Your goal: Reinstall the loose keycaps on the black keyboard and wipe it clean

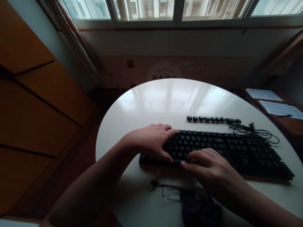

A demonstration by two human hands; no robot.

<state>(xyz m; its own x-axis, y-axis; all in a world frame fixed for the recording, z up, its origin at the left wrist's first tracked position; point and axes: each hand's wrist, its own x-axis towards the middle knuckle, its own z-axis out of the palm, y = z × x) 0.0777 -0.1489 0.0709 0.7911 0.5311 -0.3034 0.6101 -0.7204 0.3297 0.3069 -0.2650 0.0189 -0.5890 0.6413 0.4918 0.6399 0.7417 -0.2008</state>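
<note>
A black keyboard [220, 148] lies on the round white table [146, 104]. My left hand [153, 142] rests spread over its left side, one finger reaching the back edge and the thumb touching near the space bar [178, 161]. At the front edge my right hand [210, 164] is closed, its thumb and curled fingers gripping the space bar, which they partly hide. Behind the keyboard stands a row of several loose black keycaps [207, 119]. Nearer to me lie a thin dark brush-like tool [155, 183], a bent wire piece [170, 198] and a dark purple cloth [201, 209].
A coiled black cable [260, 134] lies at the keyboard's back right. To the right, a brown side table [291, 124] holds paper sheets [279, 108] and pens. Orange-brown cabinet doors [35, 110] stand at the left, and a window is beyond the table.
</note>
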